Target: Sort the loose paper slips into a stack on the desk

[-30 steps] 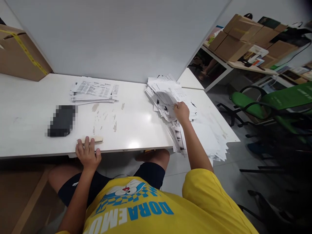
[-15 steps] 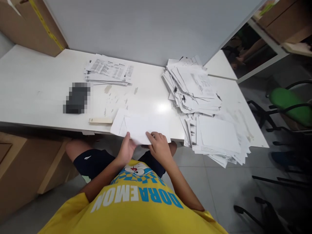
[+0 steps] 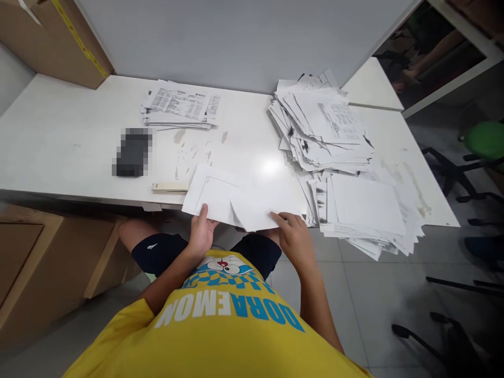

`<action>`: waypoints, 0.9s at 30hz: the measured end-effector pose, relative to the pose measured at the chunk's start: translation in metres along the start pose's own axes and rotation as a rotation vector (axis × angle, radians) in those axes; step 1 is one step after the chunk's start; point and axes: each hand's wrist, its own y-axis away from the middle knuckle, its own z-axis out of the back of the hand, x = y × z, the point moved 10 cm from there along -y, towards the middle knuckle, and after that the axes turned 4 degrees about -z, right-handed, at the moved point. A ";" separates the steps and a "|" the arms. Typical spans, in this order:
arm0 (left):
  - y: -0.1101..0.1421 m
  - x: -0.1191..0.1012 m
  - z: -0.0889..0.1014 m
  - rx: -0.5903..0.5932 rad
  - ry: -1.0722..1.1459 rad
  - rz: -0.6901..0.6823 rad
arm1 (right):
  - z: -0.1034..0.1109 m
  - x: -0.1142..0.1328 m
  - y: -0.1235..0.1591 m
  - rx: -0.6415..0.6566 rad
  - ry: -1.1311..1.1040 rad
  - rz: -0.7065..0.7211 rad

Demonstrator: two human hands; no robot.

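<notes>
My left hand (image 3: 202,231) grips the near left edge of a white sheet of paper (image 3: 212,197), thumb on top and fingers underneath. Thin printed lines mark the sheet's left part. My right hand (image 3: 294,234) pinches the paper's right part near its front edge, index finger stretched over the top. Between the hands the paper shows a V-shaped crease or tear; I cannot tell which. The paper overhangs the table's front edge above my lap. A flat cream-coloured strip (image 3: 169,187) lies just left of it.
Printed papers form a stack (image 3: 177,102) at the back left. Beside it sits a pixelated dark object (image 3: 133,152). Two untidy paper piles stand on the right, one farther back (image 3: 318,121) and one (image 3: 366,205) overhanging the front edge. A cardboard box (image 3: 74,47) stands at the left.
My right hand has moved right, away from my left hand. The paper is spread wider, and the crease or tear shows between the hands. The view has shifted slightly.
</notes>
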 end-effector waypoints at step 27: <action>0.020 0.021 -0.016 0.086 -0.050 0.200 | -0.106 0.049 0.046 0.052 -1.720 -0.988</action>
